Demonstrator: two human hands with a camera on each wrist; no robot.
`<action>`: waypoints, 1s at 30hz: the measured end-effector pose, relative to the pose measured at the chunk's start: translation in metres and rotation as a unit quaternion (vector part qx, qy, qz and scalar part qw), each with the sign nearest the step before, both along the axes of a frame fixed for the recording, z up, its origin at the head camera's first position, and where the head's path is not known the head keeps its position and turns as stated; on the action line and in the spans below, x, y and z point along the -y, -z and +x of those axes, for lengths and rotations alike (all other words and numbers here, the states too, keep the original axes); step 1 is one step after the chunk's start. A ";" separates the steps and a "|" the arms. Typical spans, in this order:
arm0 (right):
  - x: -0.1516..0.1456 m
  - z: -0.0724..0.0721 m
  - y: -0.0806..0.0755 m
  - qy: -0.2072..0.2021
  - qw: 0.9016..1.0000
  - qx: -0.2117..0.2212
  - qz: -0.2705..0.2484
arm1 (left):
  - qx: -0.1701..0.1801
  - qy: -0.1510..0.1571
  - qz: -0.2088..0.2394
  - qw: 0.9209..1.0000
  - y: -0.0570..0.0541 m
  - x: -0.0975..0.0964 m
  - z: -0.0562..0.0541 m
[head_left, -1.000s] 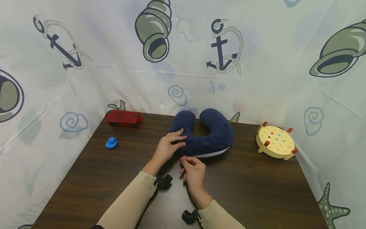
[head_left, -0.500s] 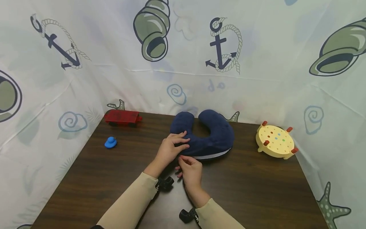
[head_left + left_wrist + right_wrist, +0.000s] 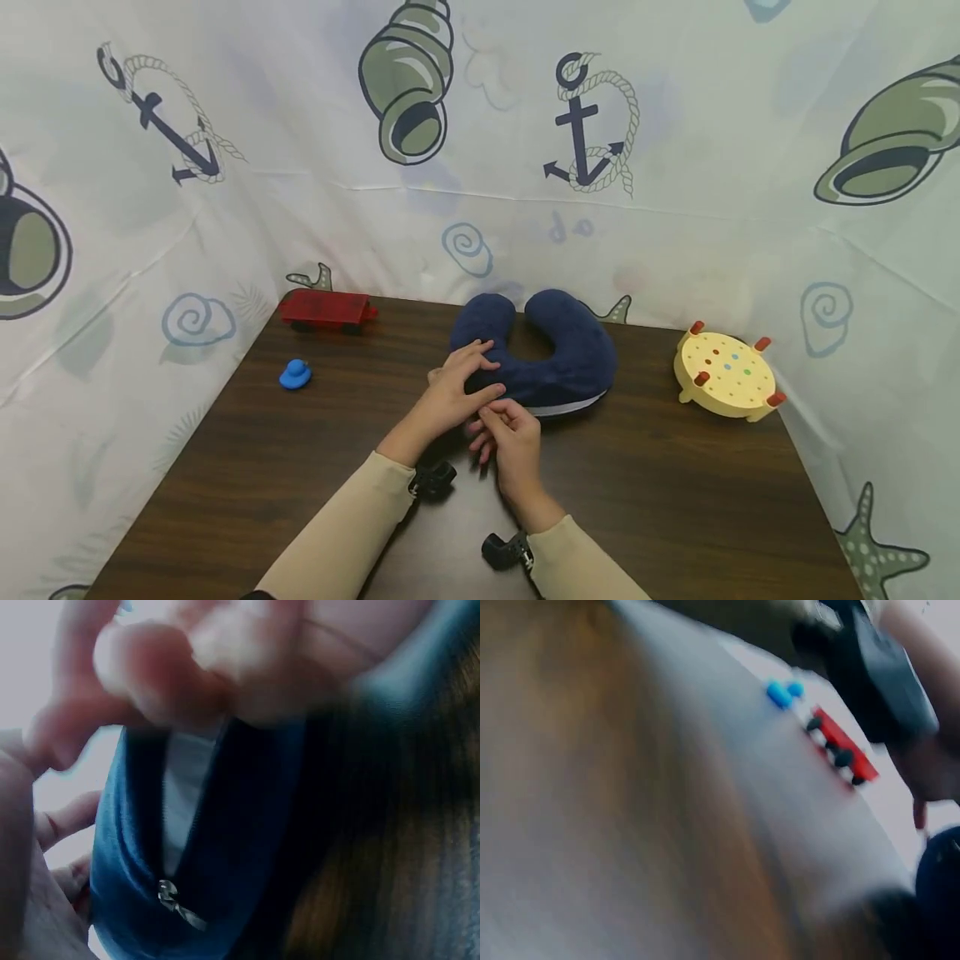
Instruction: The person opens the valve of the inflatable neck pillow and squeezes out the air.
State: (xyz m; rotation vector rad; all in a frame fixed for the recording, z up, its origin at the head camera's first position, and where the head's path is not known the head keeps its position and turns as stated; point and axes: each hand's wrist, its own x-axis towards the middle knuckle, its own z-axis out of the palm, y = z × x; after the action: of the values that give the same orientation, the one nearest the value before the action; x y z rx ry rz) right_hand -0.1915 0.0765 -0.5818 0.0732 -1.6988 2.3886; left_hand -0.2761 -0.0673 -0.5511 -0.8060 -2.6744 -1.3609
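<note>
A navy U-shaped neck pillow lies at the back middle of the table, curved side towards me. My left hand holds its left side, fingers over the top and thumb along the near edge. Just beneath that thumb is my right hand, its fingers curled and thumb and index tip together. In the left wrist view a partly unzipped zipper shows pale lining. Its metal zipper pull hangs loose, apart from the blurred right fingers. The right wrist view catches only a dark edge of the pillow.
A red toy wagon and a blue rubber duck are at the back left of the dark wood table. At the right lies a round yellow toy stool, red-tipped legs up. A patterned cloth surrounds the table.
My right hand has shifted slightly up and to the right, closer to the left thumb. The left hand has slid a little to the right on the pillow. The pillow has hardly moved.
</note>
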 end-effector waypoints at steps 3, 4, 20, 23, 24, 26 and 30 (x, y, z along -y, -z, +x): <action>-0.024 -0.005 -0.008 0.056 0.994 -0.091 0.018 | -0.012 -0.013 -0.027 0.999 -0.002 -0.002 0.002; -0.034 -0.007 -0.012 0.086 0.989 -0.119 0.029 | -0.018 -0.017 -0.034 0.999 -0.003 -0.002 0.003; -0.156 -0.042 -0.021 -0.037 0.931 -0.188 0.310 | -0.039 0.038 -0.030 0.998 0.017 -0.001 -0.004; -0.157 -0.043 -0.023 -0.059 0.901 -0.188 0.387 | -0.042 0.047 -0.020 0.998 0.018 0.000 -0.005; -0.156 -0.044 -0.023 -0.060 0.892 -0.186 0.407 | -0.045 0.049 -0.017 0.998 0.018 0.000 -0.005; -0.153 -0.044 -0.023 -0.055 0.884 -0.180 0.427 | -0.049 0.048 -0.015 0.998 0.018 0.001 -0.006; -0.147 -0.045 -0.021 -0.032 0.895 -0.182 0.407 | -0.052 0.039 -0.012 0.998 0.019 0.004 -0.005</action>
State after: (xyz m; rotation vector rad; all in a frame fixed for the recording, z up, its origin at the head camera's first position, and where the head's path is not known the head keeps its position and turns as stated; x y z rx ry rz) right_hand -0.2366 0.2234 -0.5607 0.6574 -2.3546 1.3969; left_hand -0.2807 -0.0713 -0.5697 -0.9636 -2.6117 -1.2669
